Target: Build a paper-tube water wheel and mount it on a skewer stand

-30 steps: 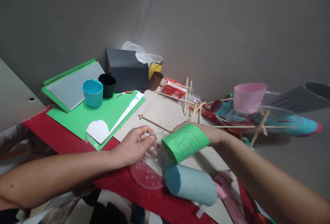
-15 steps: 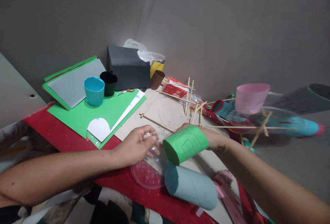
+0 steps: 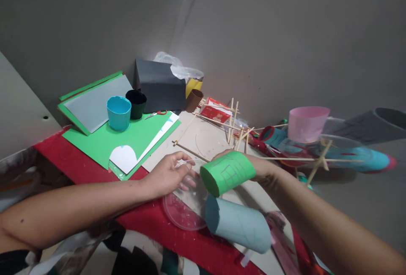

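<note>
Pinching clr disc (image 3: 181, 219) edge, L hand (image 3: 169, 175); tubes (image 3: 239, 226) nr.

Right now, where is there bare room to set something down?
Free: the green sheet between the blue cup and white paper, and the red strip between that sheet and the left forearm. Crowded: around the red box and sticks, and beside the left hand, among clear lid, green tube and pale tube.
</note>
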`<state>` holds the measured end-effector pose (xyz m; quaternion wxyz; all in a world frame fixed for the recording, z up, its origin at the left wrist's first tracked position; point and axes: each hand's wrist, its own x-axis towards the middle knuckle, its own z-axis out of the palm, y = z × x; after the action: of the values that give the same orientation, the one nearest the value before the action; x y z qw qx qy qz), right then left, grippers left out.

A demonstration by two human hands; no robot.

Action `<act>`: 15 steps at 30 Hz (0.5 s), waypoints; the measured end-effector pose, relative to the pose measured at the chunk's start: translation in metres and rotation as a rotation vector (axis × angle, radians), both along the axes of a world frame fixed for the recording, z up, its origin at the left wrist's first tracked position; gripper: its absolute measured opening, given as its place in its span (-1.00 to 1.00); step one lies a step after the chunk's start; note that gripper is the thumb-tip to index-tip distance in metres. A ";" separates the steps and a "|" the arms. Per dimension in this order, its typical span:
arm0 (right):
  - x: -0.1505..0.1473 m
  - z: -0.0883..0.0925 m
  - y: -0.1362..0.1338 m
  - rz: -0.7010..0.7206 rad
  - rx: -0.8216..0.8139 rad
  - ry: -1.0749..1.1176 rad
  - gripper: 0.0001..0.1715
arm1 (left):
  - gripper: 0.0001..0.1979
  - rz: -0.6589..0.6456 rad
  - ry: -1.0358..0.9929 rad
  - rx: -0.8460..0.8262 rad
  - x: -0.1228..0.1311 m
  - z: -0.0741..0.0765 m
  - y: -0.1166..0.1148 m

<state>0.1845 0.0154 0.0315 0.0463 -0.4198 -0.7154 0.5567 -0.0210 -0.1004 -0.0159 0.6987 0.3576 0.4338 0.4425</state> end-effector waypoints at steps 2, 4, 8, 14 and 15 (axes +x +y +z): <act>0.002 -0.004 0.001 0.062 -0.159 0.000 -0.43 | -0.92 0.000 0.009 -0.001 0.000 -0.001 0.000; 0.004 -0.010 0.002 0.083 -0.210 0.013 -0.48 | -0.95 0.000 0.017 -0.002 0.001 -0.001 0.000; 0.008 -0.019 0.007 0.111 -0.212 0.045 -0.48 | -0.95 -0.008 0.022 0.014 0.002 0.000 0.001; 0.011 -0.025 0.010 0.135 -0.217 0.073 -0.49 | -0.93 -0.012 0.042 0.016 0.001 0.003 -0.001; 0.011 -0.026 0.010 0.139 -0.221 0.077 -0.49 | -0.93 -0.010 0.042 0.010 0.001 0.004 -0.001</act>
<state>0.1955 0.0257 0.0057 -0.0114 -0.3502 -0.6748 0.6495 -0.0202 -0.1012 -0.0122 0.6899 0.3724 0.4441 0.4337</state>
